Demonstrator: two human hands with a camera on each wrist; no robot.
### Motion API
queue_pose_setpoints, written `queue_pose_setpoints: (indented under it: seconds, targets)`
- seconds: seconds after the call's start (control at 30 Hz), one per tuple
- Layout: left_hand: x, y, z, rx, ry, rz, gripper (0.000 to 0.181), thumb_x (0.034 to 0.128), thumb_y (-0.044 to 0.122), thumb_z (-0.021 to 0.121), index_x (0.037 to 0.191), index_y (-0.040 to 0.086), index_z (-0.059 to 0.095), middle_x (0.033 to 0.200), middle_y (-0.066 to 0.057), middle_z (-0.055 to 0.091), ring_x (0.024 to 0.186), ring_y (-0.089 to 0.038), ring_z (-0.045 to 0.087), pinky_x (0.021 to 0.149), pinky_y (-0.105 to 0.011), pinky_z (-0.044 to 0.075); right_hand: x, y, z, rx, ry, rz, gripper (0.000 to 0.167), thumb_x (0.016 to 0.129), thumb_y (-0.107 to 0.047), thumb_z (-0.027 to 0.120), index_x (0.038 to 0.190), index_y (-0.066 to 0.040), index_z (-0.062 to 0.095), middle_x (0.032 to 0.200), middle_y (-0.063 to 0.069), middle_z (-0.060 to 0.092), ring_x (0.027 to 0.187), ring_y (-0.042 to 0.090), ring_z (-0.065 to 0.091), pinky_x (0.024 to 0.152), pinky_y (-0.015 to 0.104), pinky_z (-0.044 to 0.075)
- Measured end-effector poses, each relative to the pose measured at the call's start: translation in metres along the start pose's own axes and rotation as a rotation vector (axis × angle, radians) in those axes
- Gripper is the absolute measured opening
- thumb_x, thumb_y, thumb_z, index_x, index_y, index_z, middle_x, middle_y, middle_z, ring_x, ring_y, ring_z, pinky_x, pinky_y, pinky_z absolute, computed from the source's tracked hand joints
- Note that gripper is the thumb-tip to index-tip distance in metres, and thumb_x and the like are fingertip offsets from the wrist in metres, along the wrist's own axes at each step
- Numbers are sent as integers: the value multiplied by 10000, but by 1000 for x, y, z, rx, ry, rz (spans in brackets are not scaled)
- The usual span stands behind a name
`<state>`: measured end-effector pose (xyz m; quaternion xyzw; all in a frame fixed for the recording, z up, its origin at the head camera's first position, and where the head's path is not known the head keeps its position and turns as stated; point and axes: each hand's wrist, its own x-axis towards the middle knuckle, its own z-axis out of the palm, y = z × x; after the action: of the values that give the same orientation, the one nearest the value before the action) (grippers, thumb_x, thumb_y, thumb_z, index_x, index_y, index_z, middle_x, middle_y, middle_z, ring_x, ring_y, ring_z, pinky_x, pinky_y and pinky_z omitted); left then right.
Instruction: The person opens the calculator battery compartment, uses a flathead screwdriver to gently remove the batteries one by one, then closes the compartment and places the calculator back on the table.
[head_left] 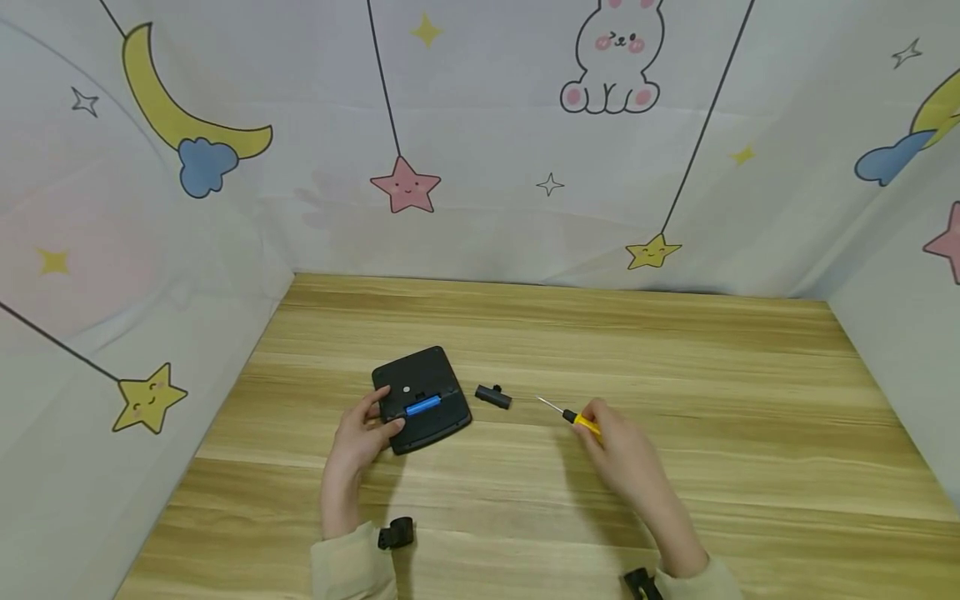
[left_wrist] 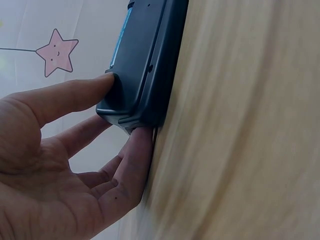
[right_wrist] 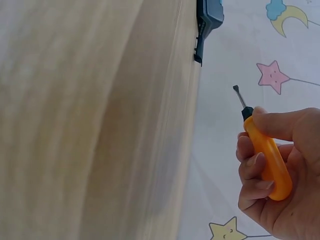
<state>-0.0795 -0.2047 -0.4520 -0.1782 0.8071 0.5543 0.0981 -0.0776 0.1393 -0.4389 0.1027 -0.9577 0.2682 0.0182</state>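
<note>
Right grip [head_left: 621, 450]: one screwdriver [head_left: 588, 424]. One device [head_left: 441, 379] (one battery [head_left: 423, 406]).

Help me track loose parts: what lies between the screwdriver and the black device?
A small dark piece lies on the wooden table between the screwdriver and the black device, closer to the device; the head view shows this.
</note>
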Motion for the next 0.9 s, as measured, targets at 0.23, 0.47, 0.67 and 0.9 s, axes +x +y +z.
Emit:
queue_pose_setpoints:
  seconds: [0.23, 0.47, 0.67, 0.9]
  targets:
    - [0, 0, 0, -10, -4, -9, 650, 903, 25, 614, 1491, 77, 341, 1288, -272, 400, 998, -277, 591, 713, -280, 532, 3, -3, 1, -9, -9, -29, 133, 886, -190, 686, 934, -112, 589, 717, 0, 588, 568, 115, 422, 501, 260, 330]
    - [0, 0, -1, -13, -5, -7, 650, 901, 12, 611, 1490, 76, 343, 1281, -266, 409, 973, -253, 576, 707, -273, 519, 4, -9, 6, -31, 31, -70, 162, 849, -198, 731, 902, -122, 598, 742, -17, 601, 592, 105, 438, 532, 253, 355]
    - [0, -1, 0, -5, 5, -15, 651, 901, 16, 612, 1491, 91, 347, 1298, -260, 394, 964, -236, 554, 695, -253, 501, 6, -13, 9, -38, 43, -106, 185, 829, -176, 750, 892, -114, 587, 768, -16, 599, 595, 94, 441, 538, 248, 370]
    - [-1, -1, 0, -12, 7, -25, 647, 904, 13, 607, 1491, 101, 349, 1306, -252, 374, 975, -241, 549, 709, -255, 507, 9, -22, 10, -32, 0, -102, 194, 840, -191, 739, 908, -119, 572, 726, -15, 606, 555, 106, 425, 502, 247, 344]
